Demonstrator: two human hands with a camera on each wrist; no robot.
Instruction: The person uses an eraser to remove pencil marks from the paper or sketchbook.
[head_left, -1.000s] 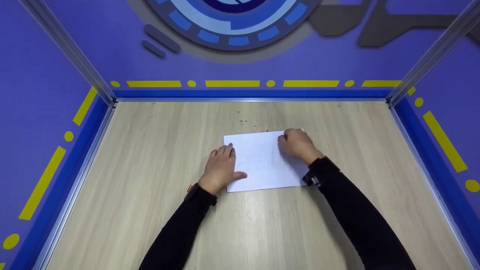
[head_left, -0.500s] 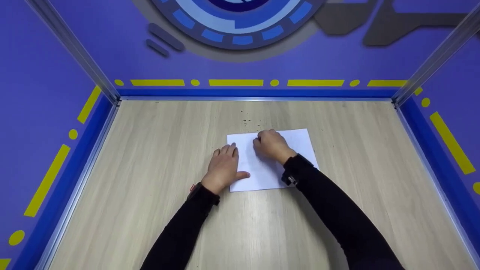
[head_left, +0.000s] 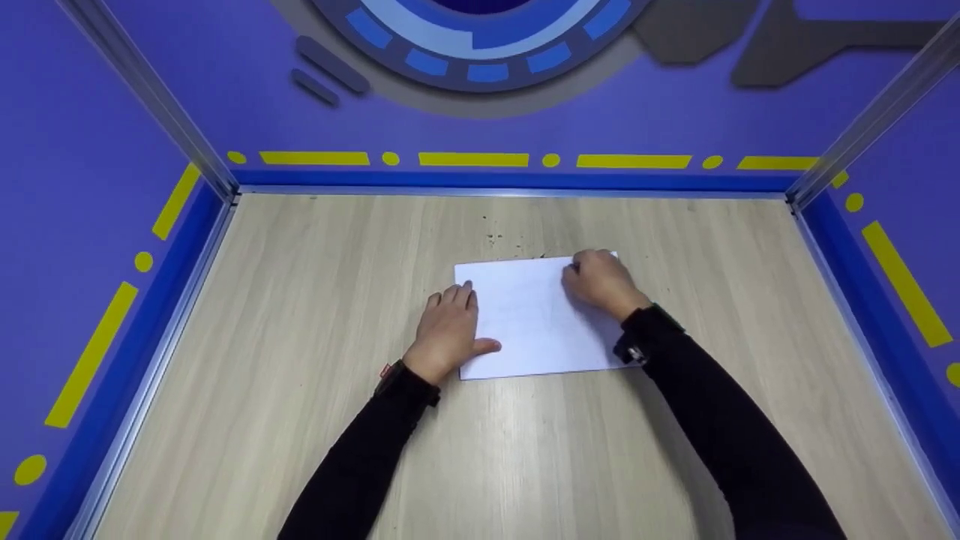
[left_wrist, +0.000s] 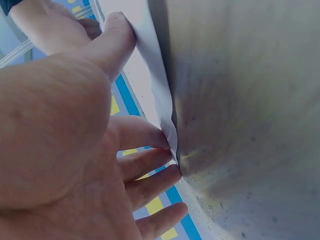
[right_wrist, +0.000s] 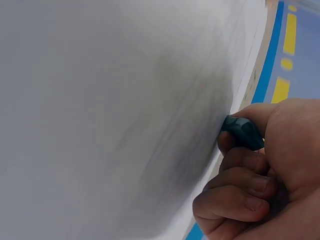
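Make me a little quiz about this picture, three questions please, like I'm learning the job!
1. True or false: the thumb of the left hand is on the paper.

2. Pick one: what colour is the small block that the right hand pinches?
A) red
B) blue-green
C) yellow

3. Fill in "near" or "far": dark crumbs lie on the table beyond the paper's ____ edge, as the person sees it.

Key: 1. True. 2. B, best seen in the right wrist view. 3. far.
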